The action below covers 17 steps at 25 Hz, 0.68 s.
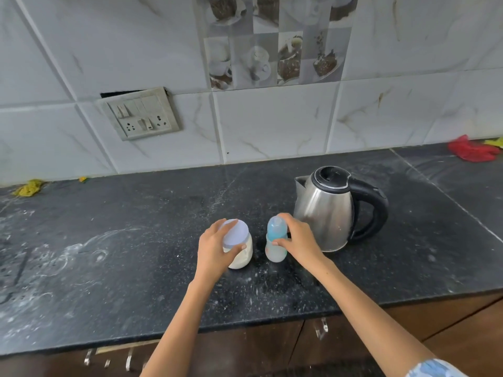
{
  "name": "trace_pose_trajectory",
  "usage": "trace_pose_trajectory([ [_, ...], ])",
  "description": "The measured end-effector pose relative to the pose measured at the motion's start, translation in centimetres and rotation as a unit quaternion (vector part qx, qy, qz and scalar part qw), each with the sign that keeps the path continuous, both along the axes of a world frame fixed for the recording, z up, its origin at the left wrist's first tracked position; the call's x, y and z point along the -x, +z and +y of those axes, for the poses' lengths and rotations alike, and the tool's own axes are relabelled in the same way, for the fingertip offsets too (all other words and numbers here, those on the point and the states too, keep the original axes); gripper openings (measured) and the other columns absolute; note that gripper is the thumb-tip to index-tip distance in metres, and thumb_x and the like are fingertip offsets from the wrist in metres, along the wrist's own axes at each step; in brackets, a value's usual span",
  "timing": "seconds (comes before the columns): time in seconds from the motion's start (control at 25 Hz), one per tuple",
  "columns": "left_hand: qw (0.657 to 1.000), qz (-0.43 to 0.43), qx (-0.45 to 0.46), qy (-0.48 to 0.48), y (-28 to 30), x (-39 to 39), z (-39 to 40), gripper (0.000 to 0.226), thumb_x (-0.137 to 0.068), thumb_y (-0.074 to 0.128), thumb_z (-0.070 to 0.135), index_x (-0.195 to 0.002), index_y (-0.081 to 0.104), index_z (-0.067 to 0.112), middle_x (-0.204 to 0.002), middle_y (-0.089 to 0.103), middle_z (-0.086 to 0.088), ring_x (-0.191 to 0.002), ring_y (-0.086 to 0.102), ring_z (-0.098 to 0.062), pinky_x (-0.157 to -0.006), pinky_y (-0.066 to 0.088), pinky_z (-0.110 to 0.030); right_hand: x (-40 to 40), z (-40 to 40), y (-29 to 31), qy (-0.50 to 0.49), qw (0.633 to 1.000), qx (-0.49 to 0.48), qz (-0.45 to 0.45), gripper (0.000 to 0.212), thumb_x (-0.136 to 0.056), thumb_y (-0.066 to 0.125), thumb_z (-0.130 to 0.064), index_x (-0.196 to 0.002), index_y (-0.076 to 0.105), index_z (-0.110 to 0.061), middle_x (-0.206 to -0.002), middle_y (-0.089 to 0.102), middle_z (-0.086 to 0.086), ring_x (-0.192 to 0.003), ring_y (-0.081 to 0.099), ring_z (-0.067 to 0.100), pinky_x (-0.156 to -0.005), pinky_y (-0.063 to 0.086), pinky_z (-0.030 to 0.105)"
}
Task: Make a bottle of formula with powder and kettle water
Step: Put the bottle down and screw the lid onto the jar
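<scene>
Head view: on the dark counter (136, 268) stand three things in a row, a jar (239, 248) of pale powder with a lilac lid (236, 232), a bottle (276, 242) with its blue cap on, and a steel kettle (330, 210) with its lid shut and its handle to the right. The jar and bottle stand just beside each other without touching; the kettle is near the bottle's right. The left hand (215, 248) wraps the jar from its left side, fingers curled over the lid rim and thumb pressed on the glass below it, so it is clamped on the jar. The right hand (298, 240) grips the bottle from the right, fingers over the cap and thumb at the collar, closed on it. Both containers look unopened, so the task seems to be at its start.

Risks, as I judge them: the bottle is tall and narrow, and twisting the cap one-handed could tip it into the jar. The right wrist sits close to the kettle wall, which may be hot; a brush there could burn or jolt the bottle. Opening the jar with a jerk could throw powder onto a counter already dusted white. Pouring later from a wide spout into a narrow neck invites a scalding spill
</scene>
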<state>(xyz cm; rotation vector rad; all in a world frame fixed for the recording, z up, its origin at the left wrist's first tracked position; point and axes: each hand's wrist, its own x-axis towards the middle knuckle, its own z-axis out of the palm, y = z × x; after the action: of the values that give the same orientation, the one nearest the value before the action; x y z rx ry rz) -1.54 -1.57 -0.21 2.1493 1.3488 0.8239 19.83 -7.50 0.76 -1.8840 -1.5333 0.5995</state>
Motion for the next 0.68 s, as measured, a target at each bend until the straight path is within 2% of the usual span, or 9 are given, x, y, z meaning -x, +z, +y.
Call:
trace_pose_trajectory([
  [0.16, 0.999, 0.047, 0.001, 0.014, 0.2, 0.1, 0.7, 0.048, -0.078, 0.075, 0.034, -0.123, 0.063, 0.022, -0.14, 0.051, -0.01, -0.123, 0.049, -0.032, -0.106, 0.037, -0.045, 0.1, 1.9, 0.0, 0.018, 1.0, -0.003, 0.009, 0.058, -0.081, 0.078, -0.013, -0.13, 0.047, -0.02, -0.126, 0.06, 0.006, -0.115, 0.056, 0.023, -0.095, 0.05, 0.039],
  [0.32, 0.996, 0.085, -0.018, 0.027, 0.2, 0.3, 1.0, 0.045, -0.079, 0.072, 0.042, -0.12, 0.066, 0.026, -0.139, 0.051, -0.008, -0.122, 0.05, -0.029, -0.107, 0.031, -0.039, -1.5, 2.0, 0.3, 0.045, 0.999, 0.021, 0.007, 0.062, -0.085, 0.072, -0.008, -0.129, 0.038, -0.035, -0.121, 0.056, 0.001, -0.106, 0.059, 0.022, -0.092, 0.052, 0.04],
  [0.44, 0.991, 0.116, -0.034, 0.049, -0.1, -0.2, 0.7, 0.044, -0.082, 0.068, 0.044, -0.123, 0.063, 0.029, -0.142, 0.048, -0.006, -0.125, 0.047, -0.025, -0.106, 0.025, -0.033, -1.9, 2.2, 0.6, 0.061, 0.997, 0.037, -0.015, 0.06, -0.083, 0.073, -0.006, -0.128, 0.042, -0.031, -0.125, 0.053, 0.004, -0.112, 0.055, 0.021, -0.095, 0.051, 0.042],
  [0.56, 0.99, 0.116, -0.056, 0.06, -0.3, -0.5, 0.6, 0.043, -0.081, 0.069, 0.043, -0.122, 0.064, 0.029, -0.141, 0.049, -0.007, -0.123, 0.049, -0.025, -0.106, 0.024, -0.033, -1.4, 1.9, 0.5, 0.053, 0.998, 0.003, -0.038, 0.068, -0.078, 0.079, -0.013, -0.135, 0.045, -0.028, -0.131, 0.048, 0.002, -0.119, 0.05, 0.017, -0.097, 0.042, 0.029],
  [0.68, 0.988, 0.118, -0.069, 0.07, -0.4, -0.8, 0.5, 0.042, -0.08, 0.07, 0.043, -0.12, 0.066, 0.028, -0.138, 0.052, -0.007, -0.119, 0.051, -0.026, -0.106, 0.028, -0.035, -1.0, 1.7, 0.3, 0.039, 0.998, -0.035, -0.037, 0.06, -0.078, 0.08, -0.013, -0.13, 0.053, -0.027, -0.128, 0.053, -0.002, -0.115, 0.054, 0.016, -0.091, 0.047, 0.029],
])
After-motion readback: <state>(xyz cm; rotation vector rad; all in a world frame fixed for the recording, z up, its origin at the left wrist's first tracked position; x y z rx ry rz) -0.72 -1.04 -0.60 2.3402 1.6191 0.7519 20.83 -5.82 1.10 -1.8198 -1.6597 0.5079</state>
